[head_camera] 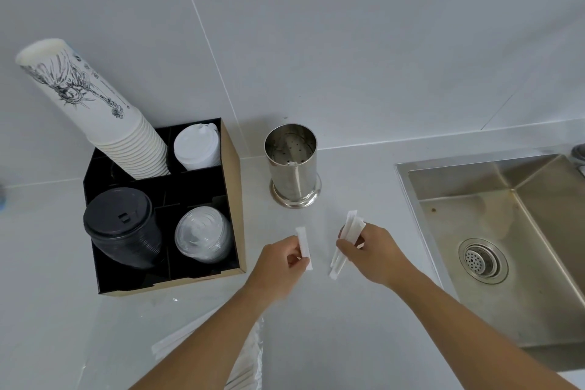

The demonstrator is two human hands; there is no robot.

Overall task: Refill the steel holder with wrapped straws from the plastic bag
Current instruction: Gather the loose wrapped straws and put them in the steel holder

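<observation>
The steel holder (292,165) stands upright on the counter near the wall, and only a scrap of white paper shows at its perforated bottom. In front of it, my left hand (278,263) pinches one white wrapped straw (305,247). My right hand (370,255) grips a small bundle of wrapped straws (346,242), held at a slant. Both hands hover just above the counter, a short way below the holder. The clear plastic bag (253,355) with more wrapped straws lies at the near edge, partly hidden under my left forearm.
A black and brown organiser box (234,199) at the left holds a tall stack of paper cups (95,111), white lids (198,147), black lids (123,228) and clear lids (202,239). A steel sink (506,231) is sunk into the counter at the right.
</observation>
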